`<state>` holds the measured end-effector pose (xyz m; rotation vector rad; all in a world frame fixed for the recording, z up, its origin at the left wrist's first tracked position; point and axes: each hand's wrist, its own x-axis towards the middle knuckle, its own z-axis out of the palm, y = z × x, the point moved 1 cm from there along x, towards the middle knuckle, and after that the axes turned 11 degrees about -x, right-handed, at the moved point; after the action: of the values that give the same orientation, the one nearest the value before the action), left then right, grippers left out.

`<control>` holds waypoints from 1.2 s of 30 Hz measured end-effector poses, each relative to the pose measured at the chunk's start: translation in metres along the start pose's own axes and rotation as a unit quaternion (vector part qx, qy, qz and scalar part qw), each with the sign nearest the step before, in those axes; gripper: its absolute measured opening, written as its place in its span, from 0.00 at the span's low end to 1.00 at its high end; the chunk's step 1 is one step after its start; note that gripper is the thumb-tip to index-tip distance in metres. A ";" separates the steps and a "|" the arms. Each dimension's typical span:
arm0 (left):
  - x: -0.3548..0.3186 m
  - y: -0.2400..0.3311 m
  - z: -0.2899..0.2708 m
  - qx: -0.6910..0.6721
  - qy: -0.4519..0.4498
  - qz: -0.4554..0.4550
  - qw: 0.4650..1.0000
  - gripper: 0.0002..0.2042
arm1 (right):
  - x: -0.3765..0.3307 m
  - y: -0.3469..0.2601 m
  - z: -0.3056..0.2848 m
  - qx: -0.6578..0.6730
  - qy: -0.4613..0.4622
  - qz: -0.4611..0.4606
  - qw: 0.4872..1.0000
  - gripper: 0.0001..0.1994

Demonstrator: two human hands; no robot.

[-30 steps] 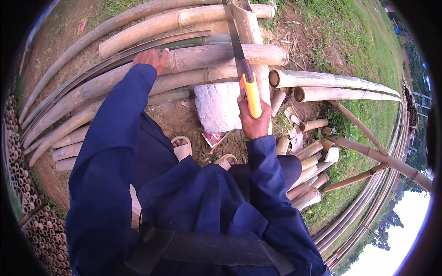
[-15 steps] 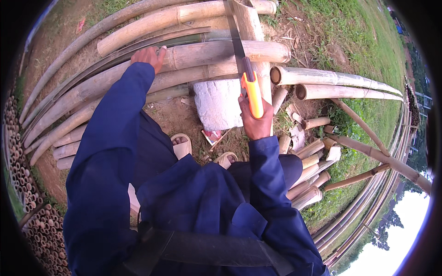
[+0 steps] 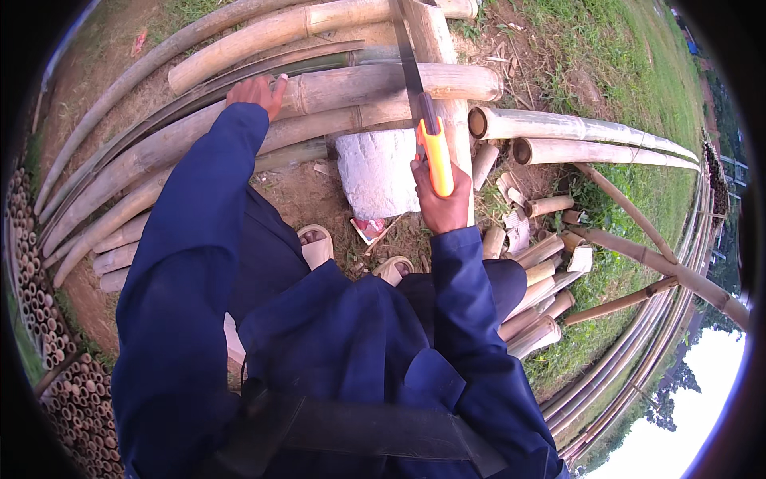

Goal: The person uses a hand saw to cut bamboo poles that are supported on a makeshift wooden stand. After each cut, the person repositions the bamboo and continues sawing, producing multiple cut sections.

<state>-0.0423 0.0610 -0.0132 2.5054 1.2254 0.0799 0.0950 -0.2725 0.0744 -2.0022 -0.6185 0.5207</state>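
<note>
My right hand (image 3: 447,209) is closed around the orange handle of a hand saw (image 3: 436,156). The saw's dark blade points away from me and lies across a thick bamboo pole (image 3: 351,89), close to the pole's right end. Farther left along that same pole, my left hand (image 3: 257,96) presses down with its fingers curled over the top and the thumb to the right. An upright split bamboo piece (image 3: 429,36) stands beyond the blade, partly hidden by the pole. How deep the blade sits in the pole cannot be made out.
A whitish block (image 3: 375,176) sits before my sandalled feet. Short bamboo offcuts (image 3: 536,267) are heaped right of my knee. Two long poles (image 3: 590,128) extend rightward, near a slanting bamboo support (image 3: 662,267). More poles (image 3: 279,36) lie beyond; stacked bamboo (image 3: 80,399) fills the lower left.
The whole view has shifted very slightly. Both hands and the saw keep nearly the same places on the pole.
</note>
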 end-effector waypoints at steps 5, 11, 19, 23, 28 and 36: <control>-0.004 -0.001 0.006 0.004 0.003 -0.018 1.000 0.28 | -0.169 0.041 -0.065 -0.041 -0.005 0.032 0.999 0.15; 0.003 0.009 0.010 -0.006 0.000 -0.019 1.000 0.28 | -0.030 0.010 -0.029 -0.049 -0.007 0.020 0.999 0.08; 0.006 0.013 0.001 0.004 -0.012 -0.028 1.000 0.32 | -0.003 0.000 -0.007 -0.045 0.019 -0.039 0.998 0.09; 0.006 0.004 0.004 0.009 0.000 -0.010 1.000 0.31 | -0.001 0.000 -0.009 -0.048 0.005 -0.042 0.998 0.09; -0.001 0.006 0.003 0.012 0.015 -0.016 1.000 0.31 | -0.006 0.003 -0.005 -0.016 0.001 -0.029 0.999 0.09; 0.002 0.009 0.001 -0.005 0.010 -0.004 1.000 0.29 | -0.003 0.018 -0.001 -0.005 0.015 -0.021 1.000 0.10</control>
<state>-0.0340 0.0568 -0.0114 2.4966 1.2390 0.1094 0.0971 -0.2825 0.0590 -1.9996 -0.6447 0.4622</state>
